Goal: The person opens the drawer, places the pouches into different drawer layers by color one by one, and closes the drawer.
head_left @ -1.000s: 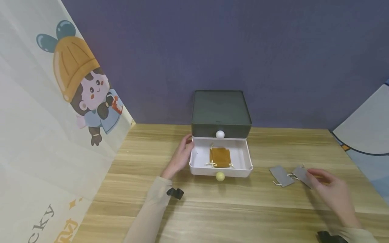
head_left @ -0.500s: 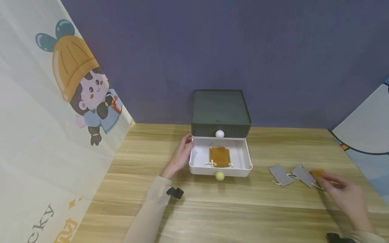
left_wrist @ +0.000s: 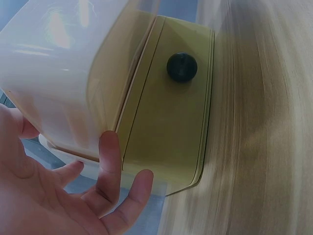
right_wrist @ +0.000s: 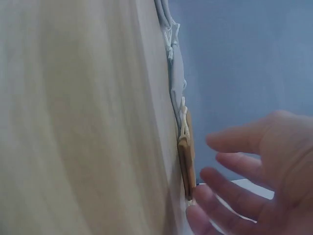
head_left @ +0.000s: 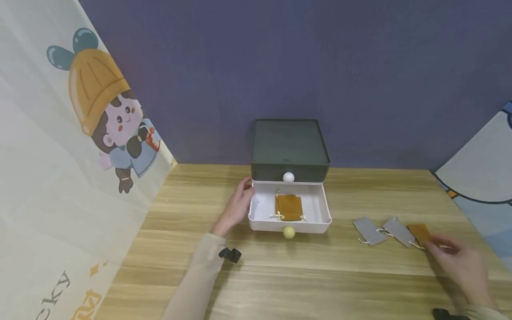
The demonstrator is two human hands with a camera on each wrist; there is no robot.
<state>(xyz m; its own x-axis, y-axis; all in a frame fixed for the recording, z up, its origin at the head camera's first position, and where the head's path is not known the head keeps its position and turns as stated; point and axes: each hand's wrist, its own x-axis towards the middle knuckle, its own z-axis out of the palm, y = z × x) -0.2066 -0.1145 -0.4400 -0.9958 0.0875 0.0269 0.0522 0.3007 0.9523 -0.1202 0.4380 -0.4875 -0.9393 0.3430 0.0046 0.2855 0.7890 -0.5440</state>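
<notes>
A mustard-brown drawstring pouch (head_left: pixel 419 232) lies on the table at the right, its cords pale. My right hand (head_left: pixel 460 262) is at its right edge, with relaxed fingers; in the right wrist view the thumb stands apart from the pouch and the other fingertips are close to it. Two grey drawstring pouches (head_left: pixel 370 231) lie left of it, the second grey pouch (head_left: pixel 399 232) nearest it. My left hand (head_left: pixel 236 208) rests against the left side of the drawer unit (head_left: pixel 290 144), fingers loosely extended. The white drawer (head_left: pixel 263 226) is pulled out, with mustard-brown pouches (head_left: pixel 290 207) inside.
The left wrist view shows a yellow-green lower drawer (left_wrist: pixel 168 117) with a dark round knob (left_wrist: pixel 182 67). A dark blue-purple wall (head_left: pixel 360 80) rises behind the wooden table (head_left: pixel 320 280). A printed curtain (head_left: pixel 44 155) hangs at the left.
My right hand has moved right, from the second grey pouch to the right edge of the mustard-brown pouch, which has come into view. My left hand and the drawer have stayed put.
</notes>
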